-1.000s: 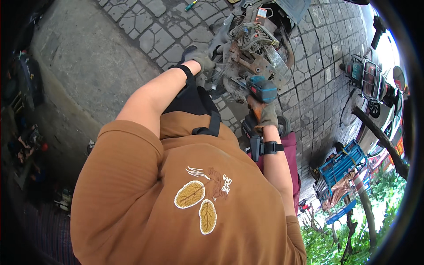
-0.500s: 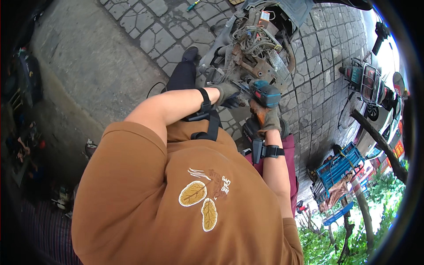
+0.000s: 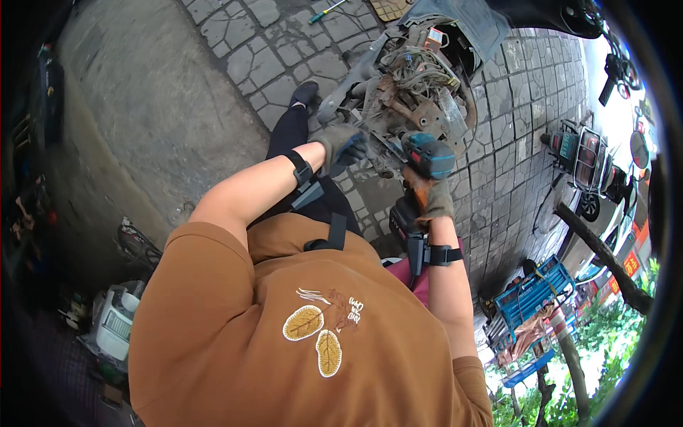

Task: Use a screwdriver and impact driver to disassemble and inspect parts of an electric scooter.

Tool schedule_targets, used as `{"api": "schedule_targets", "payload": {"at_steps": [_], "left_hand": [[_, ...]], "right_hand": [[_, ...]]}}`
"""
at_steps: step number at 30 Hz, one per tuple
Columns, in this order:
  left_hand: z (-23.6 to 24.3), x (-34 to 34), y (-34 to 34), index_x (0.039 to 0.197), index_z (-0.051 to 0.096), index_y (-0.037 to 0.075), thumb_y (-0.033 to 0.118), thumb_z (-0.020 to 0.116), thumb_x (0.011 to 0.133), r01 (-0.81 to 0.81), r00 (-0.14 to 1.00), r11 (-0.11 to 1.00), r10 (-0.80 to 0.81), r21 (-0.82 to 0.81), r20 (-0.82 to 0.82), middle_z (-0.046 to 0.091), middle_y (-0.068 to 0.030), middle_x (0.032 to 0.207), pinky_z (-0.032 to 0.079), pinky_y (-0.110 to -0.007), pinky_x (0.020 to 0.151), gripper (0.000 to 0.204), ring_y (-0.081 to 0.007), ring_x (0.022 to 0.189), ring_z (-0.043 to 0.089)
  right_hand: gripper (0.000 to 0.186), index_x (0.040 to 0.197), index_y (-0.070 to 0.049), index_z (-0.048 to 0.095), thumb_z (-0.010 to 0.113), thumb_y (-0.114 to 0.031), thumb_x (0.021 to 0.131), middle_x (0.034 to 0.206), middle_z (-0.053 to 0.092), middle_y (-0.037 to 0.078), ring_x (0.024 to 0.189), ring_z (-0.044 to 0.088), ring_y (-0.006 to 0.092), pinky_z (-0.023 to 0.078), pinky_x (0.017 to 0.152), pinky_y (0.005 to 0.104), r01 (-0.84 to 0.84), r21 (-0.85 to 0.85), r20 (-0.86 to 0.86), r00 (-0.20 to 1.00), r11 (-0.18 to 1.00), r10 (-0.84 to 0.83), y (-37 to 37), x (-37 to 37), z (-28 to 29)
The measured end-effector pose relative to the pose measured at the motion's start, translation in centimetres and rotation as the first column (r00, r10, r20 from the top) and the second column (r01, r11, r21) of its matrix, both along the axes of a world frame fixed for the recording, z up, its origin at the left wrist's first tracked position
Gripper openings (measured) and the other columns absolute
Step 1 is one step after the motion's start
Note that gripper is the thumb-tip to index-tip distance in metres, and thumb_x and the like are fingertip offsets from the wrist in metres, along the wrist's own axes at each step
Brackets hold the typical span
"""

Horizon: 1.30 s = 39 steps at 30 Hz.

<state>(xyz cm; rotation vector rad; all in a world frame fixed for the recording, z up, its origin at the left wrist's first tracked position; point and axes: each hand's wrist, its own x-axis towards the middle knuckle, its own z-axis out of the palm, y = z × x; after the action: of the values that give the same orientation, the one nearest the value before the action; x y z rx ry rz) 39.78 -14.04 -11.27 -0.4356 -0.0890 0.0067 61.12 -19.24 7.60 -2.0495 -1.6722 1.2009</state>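
Observation:
My right hand (image 3: 434,198), in a worn grey glove with orange-brown stains, is closed around the grip of a teal-and-black cordless impact driver (image 3: 430,156). The driver's black battery (image 3: 404,222) shows below the hand. The tool's front end points at the stripped front of a scooter (image 3: 409,103), a heap of rusty metal and tangled wires. Whether its tip touches a part is hidden. My left hand (image 3: 343,147), in a grey glove with dark finger coating, is just left of the scooter parts. Its fingers are curled in; anything inside them is hidden.
A grey body panel (image 3: 466,25) hangs over the scooter's far end. A green-handled screwdriver (image 3: 318,17) lies on the paving stones (image 3: 281,53). At right are a parked motorbike (image 3: 587,153) and a blue cart (image 3: 533,295). A white plastic appliance (image 3: 116,324) stands at lower left.
My left hand has pulled back to the left, away from the scooter parts. My right hand keeps the driver in nearly the same place. The view has shifted slightly.

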Motion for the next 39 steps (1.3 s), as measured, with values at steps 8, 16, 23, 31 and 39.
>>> {"api": "schedule_targets", "payload": {"at_steps": [8,16,23,31,39], "left_hand": [[3.0,0.5,1.3,0.1,0.058,0.008,0.033,0.044,0.09,0.081,0.546,0.97,0.15,0.23,-0.824,0.063,-0.0067,0.094,0.048,-0.035,0.077,0.031,-0.0218,0.088,0.06],[5.3,0.2,0.6,0.114,0.051,0.004,0.038,0.039,0.092,0.062,0.651,0.994,0.032,0.095,-0.758,0.056,-0.0135,0.114,0.04,-0.04,0.096,0.042,-0.0264,0.103,0.054],[6.9,0.0,2.1,0.114,0.052,0.005,0.041,0.041,0.091,0.003,0.811,0.982,0.109,0.19,-0.575,0.057,-0.0115,0.113,0.042,-0.041,0.091,0.044,-0.027,0.1,0.055],[-1.1,0.8,2.6,0.113,0.054,0.008,0.037,0.04,0.092,-0.142,0.824,0.968,0.231,0.207,-0.517,0.058,-0.0091,0.11,0.043,-0.038,0.089,0.039,-0.0236,0.096,0.056],[0.1,4.6,5.1,0.12,0.051,0.008,0.032,0.041,0.094,-0.084,0.899,0.99,0.124,0.113,-0.42,0.054,-0.0074,0.121,0.04,-0.035,0.094,0.038,-0.0219,0.107,0.052]], "right_hand": [[0.024,0.097,-0.006,0.06,0.061,-0.012,0.074,0.082,0.059,0.002,0.066,0.053,0.0169,0.045,0.061,0.029,0.34,-0.324,-0.144,0.905,0.883,-0.401,-1.3,-0.3,0.2],[0.017,0.093,-0.007,0.058,0.059,-0.013,0.077,0.076,0.056,0.001,0.064,0.051,0.0143,0.044,0.059,0.0288,0.207,-0.203,0.022,0.978,0.957,-0.206,0.0,-1.2,2.0],[0.017,0.09,-0.006,0.059,0.058,-0.015,0.075,0.069,0.056,0.003,0.059,0.052,0.0147,0.043,0.054,0.0291,0.244,-0.305,-0.008,0.966,0.92,-0.259,-0.8,-0.6,1.8],[0.029,0.112,-0.006,0.051,0.056,-0.007,0.083,0.104,0.054,0.003,0.09,0.05,0.0141,0.044,0.078,0.0261,0.139,-0.217,-0.068,0.985,0.966,-0.157,0.0,-0.7,1.9],[0.024,0.102,-0.007,0.055,0.06,-0.009,0.079,0.093,0.056,0.001,0.084,0.052,0.0124,0.044,0.071,0.028,-0.309,0.17,0.35,0.907,0.936,0.236,0.1,-0.6,0.3]]}}
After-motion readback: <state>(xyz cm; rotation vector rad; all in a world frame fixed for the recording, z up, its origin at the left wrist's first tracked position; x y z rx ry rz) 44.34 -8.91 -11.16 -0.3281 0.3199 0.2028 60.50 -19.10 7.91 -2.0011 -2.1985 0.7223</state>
